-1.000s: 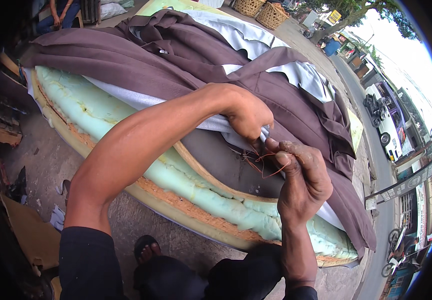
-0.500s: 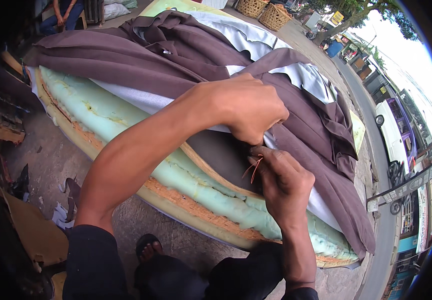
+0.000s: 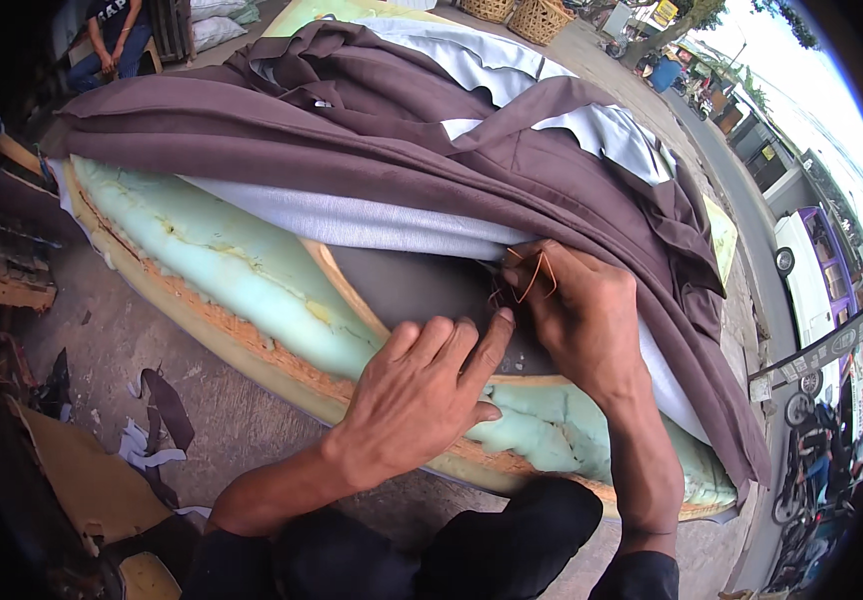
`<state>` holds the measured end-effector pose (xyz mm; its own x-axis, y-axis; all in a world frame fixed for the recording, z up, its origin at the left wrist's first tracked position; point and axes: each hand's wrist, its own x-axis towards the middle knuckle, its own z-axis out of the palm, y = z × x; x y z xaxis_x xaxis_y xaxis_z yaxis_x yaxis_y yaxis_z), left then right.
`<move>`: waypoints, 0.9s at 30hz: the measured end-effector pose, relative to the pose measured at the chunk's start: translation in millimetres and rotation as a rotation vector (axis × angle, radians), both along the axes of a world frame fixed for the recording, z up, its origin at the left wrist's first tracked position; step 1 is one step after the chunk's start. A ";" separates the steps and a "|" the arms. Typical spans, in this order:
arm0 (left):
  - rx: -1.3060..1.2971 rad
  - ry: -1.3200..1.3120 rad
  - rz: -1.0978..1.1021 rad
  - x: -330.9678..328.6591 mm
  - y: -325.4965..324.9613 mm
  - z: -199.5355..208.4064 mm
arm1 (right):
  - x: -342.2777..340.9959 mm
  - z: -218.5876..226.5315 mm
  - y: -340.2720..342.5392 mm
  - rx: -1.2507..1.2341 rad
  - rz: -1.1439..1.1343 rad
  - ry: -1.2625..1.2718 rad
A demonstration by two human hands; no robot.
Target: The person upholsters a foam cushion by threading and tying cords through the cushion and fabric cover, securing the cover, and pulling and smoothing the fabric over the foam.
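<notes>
A large brown fabric cover [image 3: 382,165] with a silvery-white underside [image 3: 322,215] is folded back over a big cushioned piece. Under its raised edge show pale green foam [image 3: 192,245], a thin wooden strip [image 3: 337,282] and a dark inner panel [image 3: 402,285]. My right hand [image 3: 592,315] is closed at the fabric's edge, with a looped thin orange thread [image 3: 549,268] pinched at its fingertips. Lower left of it, my left hand [image 3: 417,385] holds nothing; its fingers are apart, the forefinger pointing at the dark panel near the thread.
Fabric scraps [image 3: 167,410] and a brown board [image 3: 92,470] lie on the ground at left. A seated person [image 3: 112,45] is at the far left. Woven baskets [image 3: 542,20] stand behind the cushioned piece. A road with a white and purple van [image 3: 812,260] runs along the right.
My left hand has let go of the fabric edge and moved down toward me, its fingers spreading. My right hand has risen slightly with the thread. More of the white underside and dark panel shows.
</notes>
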<state>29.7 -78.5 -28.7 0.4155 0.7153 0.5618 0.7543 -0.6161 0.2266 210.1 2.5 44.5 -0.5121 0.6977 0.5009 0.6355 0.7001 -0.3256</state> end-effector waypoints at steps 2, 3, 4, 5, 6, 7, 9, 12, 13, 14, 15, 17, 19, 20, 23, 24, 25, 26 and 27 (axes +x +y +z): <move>-0.135 0.065 0.075 7.9 1.4 -10.6 | -0.9 -3.4 1.8 -0.044 0.014 -0.001; -0.089 0.010 0.083 8.0 -1.1 -15.3 | -0.3 -8.4 1.9 -0.012 0.037 0.039; -0.093 0.009 0.081 7.6 -1.1 -17.2 | 0.1 -11.1 1.0 0.020 0.053 0.080; -0.068 0.005 0.064 7.4 -1.3 -18.6 | 0.9 -10.2 2.3 0.015 0.052 0.079; -0.043 0.001 0.047 7.3 -1.8 -19.3 | 2.8 -7.8 5.3 0.038 0.029 0.048; -0.042 0.002 0.047 7.6 -1.1 -20.5 | 4.2 -6.4 9.8 0.065 0.007 0.018; 0.042 0.028 0.068 9.1 -1.9 -22.8 | 5.8 -5.4 15.4 0.040 0.015 0.031; 0.068 0.056 0.062 5.8 -4.5 -29.3 | 5.0 -3.9 18.9 -0.031 0.018 0.058; 0.067 0.054 0.063 6.4 -4.5 -28.8 | 4.6 -3.9 20.3 -0.074 0.023 0.075; 0.078 0.072 0.056 6.8 -4.9 -27.1 | 5.0 -4.1 20.9 -0.074 0.024 0.072; 0.088 0.088 0.048 7.5 -4.9 -26.7 | 5.3 -4.3 21.3 -0.135 0.009 0.100; 0.108 0.078 0.058 7.8 -4.4 -28.6 | 4.2 -3.4 22.4 -0.198 -0.005 0.126; 0.126 0.064 0.067 9.4 -3.4 -31.8 | 3.8 -0.3 25.3 -0.247 -0.030 0.126; 0.159 0.066 0.083 10.7 -2.6 -34.1 | 2.6 0.3 25.8 -0.249 -0.030 0.122; 0.237 0.051 0.105 13.3 0.6 -33.7 | -2.1 0.2 27.9 -0.339 -0.061 0.176; 0.283 0.040 0.113 14.0 3.0 -32.4 | -2.9 -1.7 30.8 -0.359 -0.081 0.129; 0.279 0.041 0.114 13.3 6.0 -32.4 | -5.0 -5.1 32.7 -0.382 -0.096 0.086; 0.333 0.010 0.112 12.4 10.2 -32.1 | -7.2 -7.6 32.0 -0.385 -0.096 0.088; 0.387 -0.019 0.110 11.4 15.5 -30.8 | -9.5 -10.0 30.6 -0.460 -0.101 0.052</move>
<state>41.1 -63.1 -59.6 0.3354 0.4892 0.8051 0.8184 -0.5746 0.0083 200.5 33.1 34.5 -0.4127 0.8982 0.1515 0.6674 0.4114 -0.6207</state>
